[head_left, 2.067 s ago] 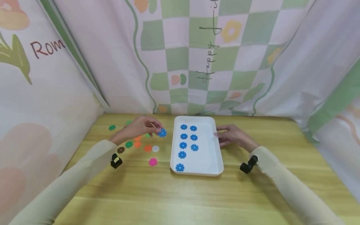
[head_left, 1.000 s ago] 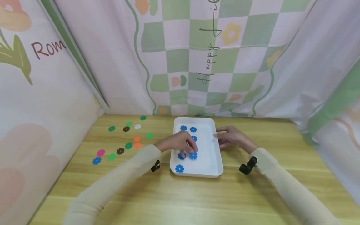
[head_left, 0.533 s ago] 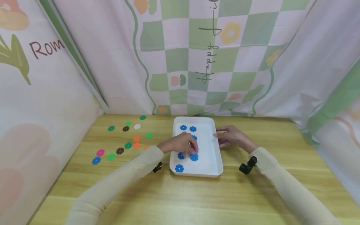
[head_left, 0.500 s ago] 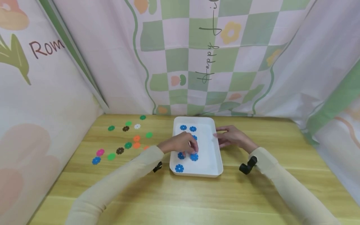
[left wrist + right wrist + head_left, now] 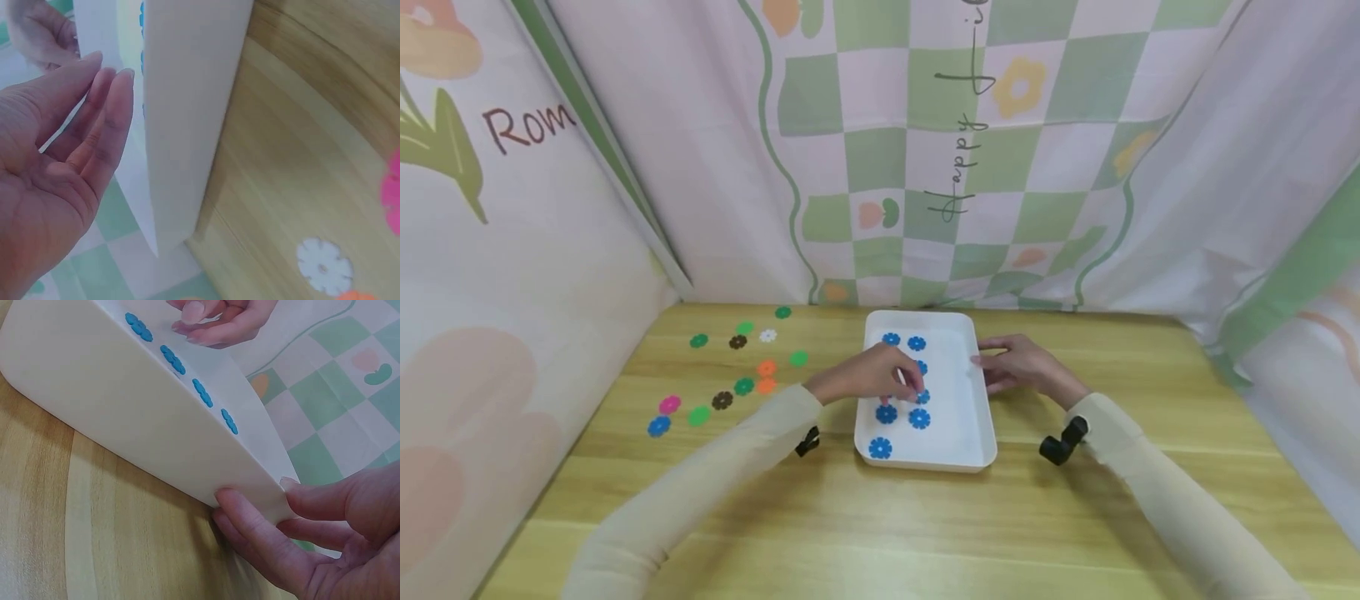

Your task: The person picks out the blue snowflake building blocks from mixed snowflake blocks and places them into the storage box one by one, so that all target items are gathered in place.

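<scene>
A white tray [image 5: 987,417] sits mid-table with several blue flower discs [image 5: 919,418] laid in two columns inside it. My left hand [image 5: 904,385] hovers over the tray's middle, just beyond the nearest pair of discs. In the left wrist view that left hand [image 5: 106,78] has its palm showing, fingers relaxed and holding nothing, beside the tray wall [image 5: 187,125]. My right hand [image 5: 1000,367] holds the tray's right rim. In the right wrist view this right hand [image 5: 259,501] has its thumb on the rim and its fingers against the outer wall [image 5: 125,425].
Loose flower discs lie on the wooden table left of the tray: green [image 5: 699,340], brown [image 5: 737,342], white [image 5: 767,336], orange [image 5: 766,367], pink [image 5: 669,405] and one blue [image 5: 658,426]. Printed fabric walls enclose the back and both sides.
The left hand carried a blue disc from the table's left side into the tray, laid it in the right column and has drawn back off it. The right hand stayed on the rim.
</scene>
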{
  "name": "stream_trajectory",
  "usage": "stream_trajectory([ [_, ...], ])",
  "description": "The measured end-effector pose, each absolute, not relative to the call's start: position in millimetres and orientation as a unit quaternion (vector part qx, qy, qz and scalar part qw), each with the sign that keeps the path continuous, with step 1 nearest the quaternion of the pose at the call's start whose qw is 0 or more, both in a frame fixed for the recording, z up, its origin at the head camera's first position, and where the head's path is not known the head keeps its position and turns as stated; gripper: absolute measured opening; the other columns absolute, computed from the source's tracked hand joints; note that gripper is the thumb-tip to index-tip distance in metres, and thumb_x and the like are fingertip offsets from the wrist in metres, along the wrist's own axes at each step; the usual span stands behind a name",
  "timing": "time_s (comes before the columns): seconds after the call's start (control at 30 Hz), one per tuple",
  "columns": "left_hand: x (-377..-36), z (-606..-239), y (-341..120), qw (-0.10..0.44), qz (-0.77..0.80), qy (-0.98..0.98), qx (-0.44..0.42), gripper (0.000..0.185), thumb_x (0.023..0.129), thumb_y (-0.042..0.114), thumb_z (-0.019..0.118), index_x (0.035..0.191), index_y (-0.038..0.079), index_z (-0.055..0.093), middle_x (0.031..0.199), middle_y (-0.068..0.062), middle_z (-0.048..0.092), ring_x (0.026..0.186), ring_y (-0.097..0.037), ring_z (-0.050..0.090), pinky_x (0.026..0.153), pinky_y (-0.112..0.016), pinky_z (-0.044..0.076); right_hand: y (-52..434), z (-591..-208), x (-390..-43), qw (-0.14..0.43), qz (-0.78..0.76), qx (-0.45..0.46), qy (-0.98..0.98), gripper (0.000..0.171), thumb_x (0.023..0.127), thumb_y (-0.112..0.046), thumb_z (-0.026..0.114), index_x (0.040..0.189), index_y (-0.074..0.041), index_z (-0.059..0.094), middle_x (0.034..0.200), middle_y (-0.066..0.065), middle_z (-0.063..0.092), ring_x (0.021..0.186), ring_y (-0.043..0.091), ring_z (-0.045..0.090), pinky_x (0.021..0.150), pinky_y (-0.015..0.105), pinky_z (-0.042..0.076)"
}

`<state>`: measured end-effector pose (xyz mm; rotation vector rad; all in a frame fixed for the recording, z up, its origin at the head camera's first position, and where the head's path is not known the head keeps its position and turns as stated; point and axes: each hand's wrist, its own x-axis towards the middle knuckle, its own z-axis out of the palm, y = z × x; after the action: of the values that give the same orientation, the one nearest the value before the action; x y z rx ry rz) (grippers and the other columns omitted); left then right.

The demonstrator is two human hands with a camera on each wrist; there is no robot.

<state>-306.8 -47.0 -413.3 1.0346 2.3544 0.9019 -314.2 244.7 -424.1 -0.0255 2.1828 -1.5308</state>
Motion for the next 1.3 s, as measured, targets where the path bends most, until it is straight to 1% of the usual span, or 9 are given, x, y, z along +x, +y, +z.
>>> stream_trajectory([
  [0.17, -308.1, -412.4, -65.3, 0.196, 0.357, 0.836, 0.368, 0.017, 0.099, 0.009, 0.072, 0.114, 0.002, 0.076, 0.104, -0.002, 0.076, 0.089, -0.011, 0.07, 0.067, -0.027, 0.062, 245.0, -423.0, -314.0, 0.237, -0.555, -0.013, 0.797, 0.065, 0.107, -0.012, 0.06, 0.158, 0.013, 0.028, 0.121, 0.033, 0.07, 0.09, 0.022, 0.077, 0.081, 0.039, 0.066],
  [0.33, -307.9, -409.8, -84.1, 0.187, 0.381, 0.828, 0.367, 0.02, 0.1, 0.01, 0.071, 0.118, 0.001, 0.075, 0.111, -0.007, 0.076, 0.094, -0.013, 0.07, 0.072, -0.035, 0.064, 244.0, -421.9, -312.4, 0.236, -0.557, -0.019, 0.796, 0.064, 0.107, -0.011, 0.06, 0.157, 0.014, 0.028, 0.126, 0.036, 0.067, 0.09, 0.023, 0.078, 0.081, 0.04, 0.066],
  [0.53, -306.0, -408.0, -108.0, 0.154, 0.408, 0.828, 0.353, 0.023, 0.1, 0.015, 0.071, 0.12, 0.002, 0.074, 0.118, -0.012, 0.076, 0.101, -0.014, 0.07, 0.09, -0.035, 0.061, 245.1, -423.7, -312.9, 0.236, -0.555, -0.015, 0.798, 0.063, 0.107, -0.011, 0.06, 0.157, 0.013, 0.029, 0.122, 0.033, 0.07, 0.087, 0.02, 0.077, 0.08, 0.038, 0.066],
  [0.63, -306.9, -408.7, -123.2, 0.133, 0.416, 0.83, 0.347, 0.023, 0.1, 0.015, 0.072, 0.12, 0.003, 0.074, 0.113, -0.008, 0.077, 0.103, -0.016, 0.07, 0.095, -0.035, 0.059, 245.8, -423.6, -313.5, 0.233, -0.555, -0.013, 0.798, 0.063, 0.107, -0.011, 0.06, 0.157, 0.012, 0.03, 0.119, 0.029, 0.072, 0.085, 0.019, 0.077, 0.079, 0.038, 0.066],
  [0.7, -307.3, -408.4, -133.4, 0.117, 0.416, 0.836, 0.339, 0.022, 0.1, 0.015, 0.073, 0.119, 0.005, 0.075, 0.111, -0.003, 0.077, 0.103, -0.016, 0.071, 0.097, -0.037, 0.058, 246.1, -423.3, -313.8, 0.231, -0.555, -0.014, 0.799, 0.063, 0.107, -0.011, 0.061, 0.157, 0.012, 0.03, 0.119, 0.029, 0.072, 0.084, 0.019, 0.077, 0.08, 0.038, 0.066],
  [0.87, -306.9, -409.8, -157.9, 0.087, 0.407, 0.851, 0.321, 0.023, 0.099, 0.022, 0.076, 0.117, 0.008, 0.076, 0.11, 0.001, 0.077, 0.102, -0.015, 0.071, 0.096, -0.04, 0.058, 246.2, -422.6, -313.8, 0.234, -0.556, -0.019, 0.797, 0.065, 0.107, -0.011, 0.061, 0.158, 0.013, 0.029, 0.123, 0.034, 0.069, 0.087, 0.02, 0.077, 0.082, 0.04, 0.065],
  [1.0, -303.3, -413.4, -179.3, 0.084, 0.408, 0.857, 0.305, 0.029, 0.1, 0.026, 0.074, 0.119, 0.004, 0.075, 0.108, 0.001, 0.078, 0.1, -0.015, 0.072, 0.092, -0.038, 0.059, 246.1, -421.0, -312.9, 0.233, -0.559, -0.02, 0.795, 0.067, 0.106, -0.012, 0.062, 0.158, 0.013, 0.027, 0.125, 0.035, 0.068, 0.089, 0.02, 0.077, 0.082, 0.039, 0.065],
  [1.13, -295.5, -418.0, -204.4, 0.088, 0.411, 0.864, 0.278, 0.03, 0.1, 0.026, 0.073, 0.121, 0.004, 0.074, 0.108, 0.0, 0.078, 0.1, -0.015, 0.071, 0.091, -0.036, 0.058, 244.8, -419.5, -312.2, 0.237, -0.564, -0.017, 0.791, 0.068, 0.106, -0.012, 0.063, 0.158, 0.013, 0.027, 0.122, 0.032, 0.07, 0.086, 0.02, 0.078, 0.082, 0.039, 0.065],
  [1.3, -286.5, -425.3, -238.0, 0.083, 0.402, 0.876, 0.254, 0.03, 0.102, 0.025, 0.071, 0.123, 0.005, 0.073, 0.111, -0.002, 0.077, 0.103, -0.017, 0.069, 0.094, -0.04, 0.057, 242.7, -419.9, -312.0, 0.24, -0.565, -0.012, 0.789, 0.067, 0.106, -0.012, 0.062, 0.158, 0.013, 0.027, 0.118, 0.03, 0.073, 0.084, 0.02, 0.077, 0.082, 0.039, 0.065],
])
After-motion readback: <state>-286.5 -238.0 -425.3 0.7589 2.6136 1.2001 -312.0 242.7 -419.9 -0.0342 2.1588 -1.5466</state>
